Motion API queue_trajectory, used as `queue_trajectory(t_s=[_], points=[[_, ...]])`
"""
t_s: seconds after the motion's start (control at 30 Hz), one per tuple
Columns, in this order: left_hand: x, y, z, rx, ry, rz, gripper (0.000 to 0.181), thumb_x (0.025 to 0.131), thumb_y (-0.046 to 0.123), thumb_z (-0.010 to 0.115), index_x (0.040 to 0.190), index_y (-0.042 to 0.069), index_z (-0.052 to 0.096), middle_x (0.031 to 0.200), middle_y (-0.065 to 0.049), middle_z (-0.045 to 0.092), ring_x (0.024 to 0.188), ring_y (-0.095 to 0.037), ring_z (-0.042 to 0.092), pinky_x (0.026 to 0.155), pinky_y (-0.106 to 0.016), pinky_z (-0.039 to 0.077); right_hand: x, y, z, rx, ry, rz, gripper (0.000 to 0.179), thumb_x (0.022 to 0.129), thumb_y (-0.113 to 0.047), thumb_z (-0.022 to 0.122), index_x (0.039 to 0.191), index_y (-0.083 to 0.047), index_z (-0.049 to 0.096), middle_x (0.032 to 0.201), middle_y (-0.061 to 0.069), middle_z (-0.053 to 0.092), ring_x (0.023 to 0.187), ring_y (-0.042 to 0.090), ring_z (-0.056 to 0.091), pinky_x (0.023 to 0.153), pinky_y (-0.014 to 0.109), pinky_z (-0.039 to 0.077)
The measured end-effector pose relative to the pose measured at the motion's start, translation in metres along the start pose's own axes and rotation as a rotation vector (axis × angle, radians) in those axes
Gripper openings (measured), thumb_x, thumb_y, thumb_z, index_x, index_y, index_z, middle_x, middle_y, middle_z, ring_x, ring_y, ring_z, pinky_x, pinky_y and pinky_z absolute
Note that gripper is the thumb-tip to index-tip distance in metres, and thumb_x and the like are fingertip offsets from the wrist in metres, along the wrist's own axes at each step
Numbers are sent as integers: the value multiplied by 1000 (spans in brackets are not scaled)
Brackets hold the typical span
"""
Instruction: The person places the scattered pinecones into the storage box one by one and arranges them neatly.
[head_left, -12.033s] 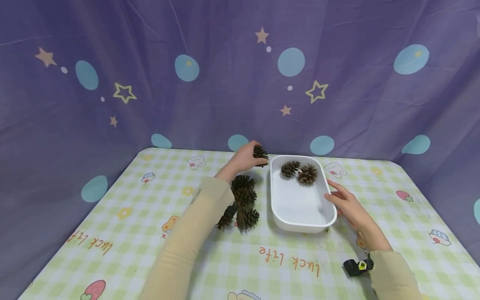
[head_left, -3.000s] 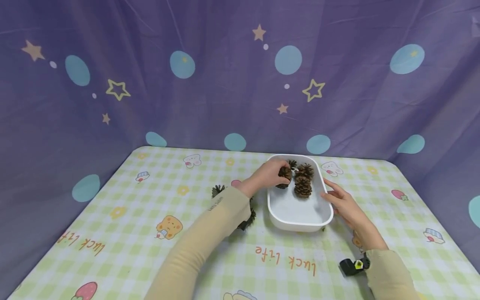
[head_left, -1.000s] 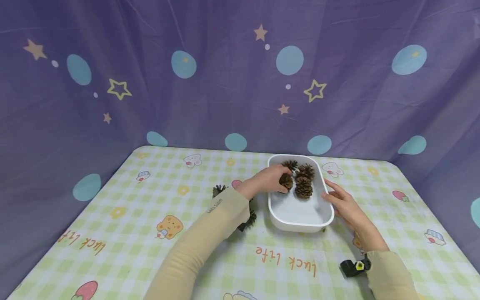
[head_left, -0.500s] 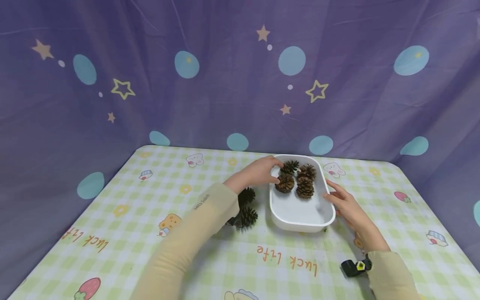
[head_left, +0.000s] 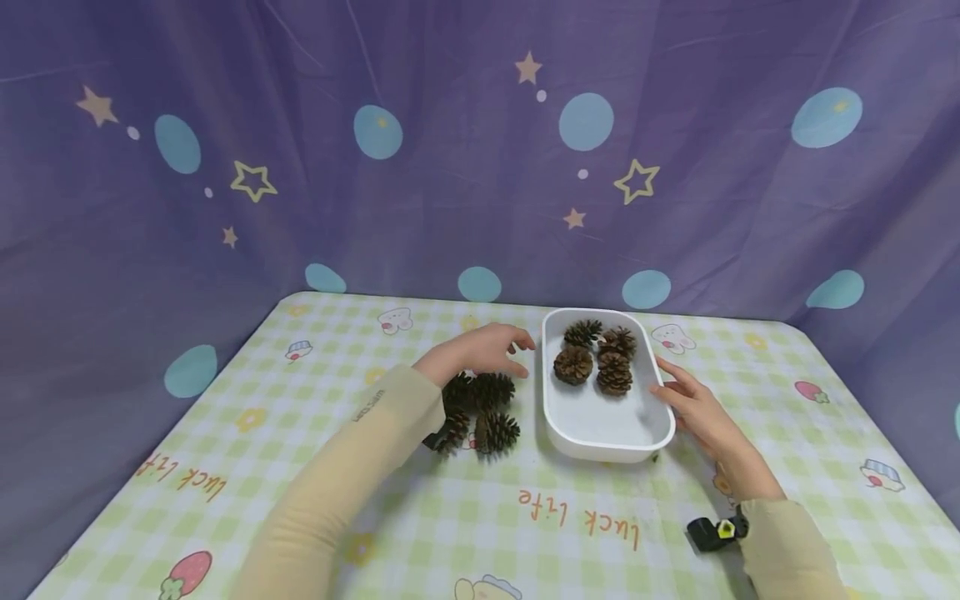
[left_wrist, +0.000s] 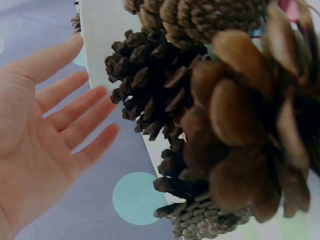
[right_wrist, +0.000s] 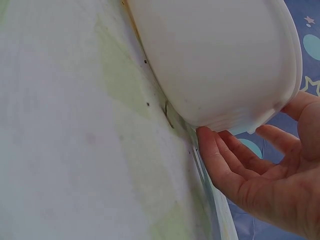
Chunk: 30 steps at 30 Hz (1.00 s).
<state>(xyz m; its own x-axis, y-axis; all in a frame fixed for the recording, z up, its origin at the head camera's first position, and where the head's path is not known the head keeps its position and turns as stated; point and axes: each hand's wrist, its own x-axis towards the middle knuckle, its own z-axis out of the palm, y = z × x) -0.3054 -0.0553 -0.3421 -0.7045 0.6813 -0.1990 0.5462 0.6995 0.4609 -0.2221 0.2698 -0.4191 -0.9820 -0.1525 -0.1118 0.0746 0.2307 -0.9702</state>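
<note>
Head view: my left hand point(head_left: 491, 350) has come out of white rectangular tub point(head_left: 600, 452), fingers loosely spread, holding nothing, near pine cones point(head_left: 497, 434) on checked tablecloth point(head_left: 322, 379). Released pine cone point(head_left: 573, 366) lies inside with three others point(head_left: 614, 377), so hand is free; my right hand point(head_left: 701, 410) holds tub's side.

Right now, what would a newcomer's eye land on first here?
Likely the white box on the checked tablecloth, with four brown pinecones grouped in its far half. Left of it, another pinecone cluster lies near the left hand. Behind rises a purple backdrop with stars.
</note>
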Motion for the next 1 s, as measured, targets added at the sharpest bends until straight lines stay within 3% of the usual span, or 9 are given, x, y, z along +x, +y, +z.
queue_trajectory(t_s=[0.07, 0.17, 0.47, 0.6, 1.0], points=[[-3, -3, 2, -1, -55, -10, 49, 85, 29, 64, 128, 11, 50, 130, -9, 50, 116, -24, 50, 76, -35, 52, 0, 0, 0, -2, -1, 4, 69, 93, -33, 51, 148, -17, 12, 132, 30, 36, 92, 9, 59, 74, 34, 54], [-6, -6, 5, 5, -115, -20, 50, 85, 30, 64, 129, 10, 50, 128, -9, 51, 115, -23, 50, 89, -32, 46, 0, 0, 0, -7, 3, 7, 68, 93, -32, 51, 148, -18, 13, 133, 30, 36, 92, 9, 59, 74, 33, 54], [-11, -12, 14, 31, -214, -103, 49, 83, 34, 66, 125, 15, 53, 127, -3, 51, 117, -19, 48, 91, -33, 44, 0, -1, 1, -6, 13, 1, 67, 93, -32, 52, 147, -16, 15, 132, 30, 36, 92, 12, 59, 73, 33, 55], [-12, -15, 18, 31, -205, -129, 49, 82, 37, 66, 124, 16, 54, 132, -3, 47, 122, -20, 44, 94, -36, 43, 1, 0, 2, 1, 21, 0, 66, 93, -30, 52, 147, -15, 16, 130, 30, 37, 90, 10, 59, 72, 32, 54], [-15, -19, 17, -7, -134, -85, 48, 80, 34, 69, 122, 14, 56, 132, -4, 48, 123, -22, 43, 98, -39, 41, 0, 0, 2, -1, 23, -10, 65, 94, -29, 51, 147, -14, 17, 127, 30, 40, 88, 7, 59, 73, 32, 54]])
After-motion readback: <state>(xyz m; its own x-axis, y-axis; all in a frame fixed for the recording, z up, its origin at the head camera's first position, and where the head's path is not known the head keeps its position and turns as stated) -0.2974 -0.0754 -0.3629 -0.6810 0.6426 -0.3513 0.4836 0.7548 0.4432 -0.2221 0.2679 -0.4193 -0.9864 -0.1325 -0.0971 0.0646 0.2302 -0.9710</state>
